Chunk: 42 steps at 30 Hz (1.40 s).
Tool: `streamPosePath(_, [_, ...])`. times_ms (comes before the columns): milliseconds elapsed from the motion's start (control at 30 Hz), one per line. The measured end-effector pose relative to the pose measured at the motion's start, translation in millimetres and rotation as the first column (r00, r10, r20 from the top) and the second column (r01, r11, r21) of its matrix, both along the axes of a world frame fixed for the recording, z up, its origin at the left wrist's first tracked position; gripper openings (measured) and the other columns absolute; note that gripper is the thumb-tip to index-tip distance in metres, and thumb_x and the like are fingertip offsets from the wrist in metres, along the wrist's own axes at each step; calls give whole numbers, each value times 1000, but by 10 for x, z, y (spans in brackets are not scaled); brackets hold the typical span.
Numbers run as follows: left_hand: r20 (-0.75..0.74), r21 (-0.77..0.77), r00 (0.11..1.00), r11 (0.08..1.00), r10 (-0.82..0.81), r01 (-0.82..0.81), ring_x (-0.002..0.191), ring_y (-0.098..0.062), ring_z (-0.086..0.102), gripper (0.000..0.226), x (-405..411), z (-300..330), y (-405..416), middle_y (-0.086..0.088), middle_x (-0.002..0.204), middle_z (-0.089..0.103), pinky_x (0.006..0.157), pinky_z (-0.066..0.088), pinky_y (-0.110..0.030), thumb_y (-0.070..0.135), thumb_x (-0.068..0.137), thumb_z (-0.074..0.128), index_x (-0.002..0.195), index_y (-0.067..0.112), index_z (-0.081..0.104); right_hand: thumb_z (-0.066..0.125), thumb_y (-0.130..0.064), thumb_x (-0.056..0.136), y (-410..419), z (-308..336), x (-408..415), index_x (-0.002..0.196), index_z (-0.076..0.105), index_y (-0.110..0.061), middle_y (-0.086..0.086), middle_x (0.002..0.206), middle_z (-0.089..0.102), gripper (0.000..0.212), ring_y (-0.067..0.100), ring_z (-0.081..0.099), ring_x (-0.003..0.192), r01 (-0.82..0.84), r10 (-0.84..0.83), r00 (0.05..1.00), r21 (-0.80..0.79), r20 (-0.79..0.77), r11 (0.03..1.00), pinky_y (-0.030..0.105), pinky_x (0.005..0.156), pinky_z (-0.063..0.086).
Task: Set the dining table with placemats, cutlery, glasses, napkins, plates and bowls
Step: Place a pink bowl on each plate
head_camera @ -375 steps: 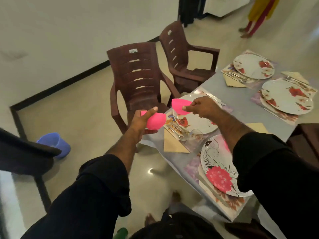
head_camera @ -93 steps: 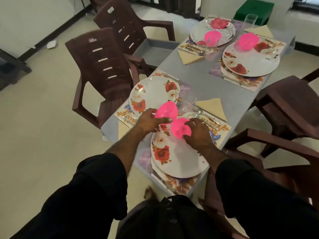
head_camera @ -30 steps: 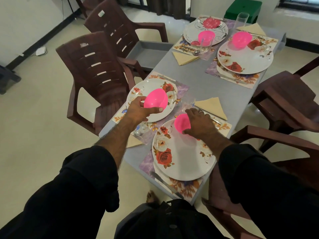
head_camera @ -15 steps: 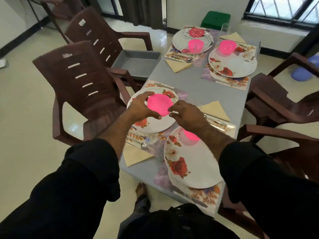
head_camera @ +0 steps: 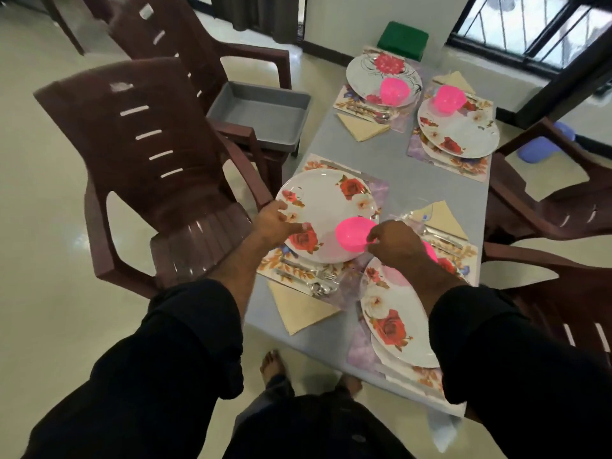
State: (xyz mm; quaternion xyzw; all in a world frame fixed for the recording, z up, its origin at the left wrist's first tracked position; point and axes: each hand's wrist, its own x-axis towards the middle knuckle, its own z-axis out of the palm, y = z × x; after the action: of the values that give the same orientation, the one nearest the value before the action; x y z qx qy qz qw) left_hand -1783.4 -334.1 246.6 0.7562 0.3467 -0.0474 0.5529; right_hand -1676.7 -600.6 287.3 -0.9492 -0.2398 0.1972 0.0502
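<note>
A pink bowl (head_camera: 352,233) sits on the right part of the near-left floral plate (head_camera: 324,200). My right hand (head_camera: 394,241) pinches its rim from the right. My left hand (head_camera: 276,223) rests with relaxed fingers on that plate's left edge and holds nothing. A second pink bowl (head_camera: 430,251) stands on the near-right plate (head_camera: 390,321), mostly hidden behind my right wrist. Two more pink bowls (head_camera: 393,91) (head_camera: 449,99) stand on the far plates. Each setting has a placemat, and I can see cutlery (head_camera: 314,283) and folded napkins (head_camera: 301,309).
The grey table (head_camera: 424,190) runs away from me. Brown plastic chairs stand on the left (head_camera: 149,154) and right (head_camera: 546,207). A grey tray (head_camera: 261,111) lies on the far-left chair. A green stool (head_camera: 402,39) is beyond the table.
The pink bowl has gone down on to the near-left plate. My left hand has let go of it and slid to the plate's left edge. My right hand now pinches its rim.
</note>
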Motion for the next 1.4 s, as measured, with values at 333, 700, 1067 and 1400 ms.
streamPosePath(333, [-77, -30, 995, 998, -57, 55, 105, -23, 69, 65, -39, -321, 216, -4, 121, 69, 89, 63, -40, 33, 83, 91, 137, 21, 59, 80, -28, 79, 362, -220, -37, 101, 81, -25, -3, 104, 72, 23, 20, 70, 94, 22, -31, 998, -172, -50, 985, 35, 86, 60])
streamPosePath(700, [-90, -88, 994, 995, -55, 47, 98, -21, 73, 59, 116, -450, 364, 0, 119, 70, 83, 66, -40, 35, 83, 91, 132, 24, 60, 88, -64, 65, 820, -156, 12, 160, 20, -27, 17, 158, 32, 122, 46, 44, 139, -85, 59, 992, -254, -109, 963, 57, 108, 48])
streamPosePath(1067, [-96, -123, 994, 992, -42, 30, 101, -21, 74, 56, 123, -563, 453, 0, 116, 72, 86, 66, -42, 34, 84, 90, 130, 22, 60, 86, -69, 61, 787, -257, 83, 157, 25, -28, 13, 149, 42, 121, 43, 51, 131, -163, 131, 983, -293, -125, 942, 56, 100, 53])
streamPosePath(1400, [-79, -165, 997, 986, -17, 3, 103, -24, 72, 58, 145, -489, 428, -2, 117, 71, 83, 64, -38, 30, 85, 89, 134, 19, 60, 97, -53, 57, 977, -232, 47, 154, 35, -28, 13, 139, 47, 118, 43, 50, 128, 16, -26, 995, -102, -96, 995, 54, 102, 51])
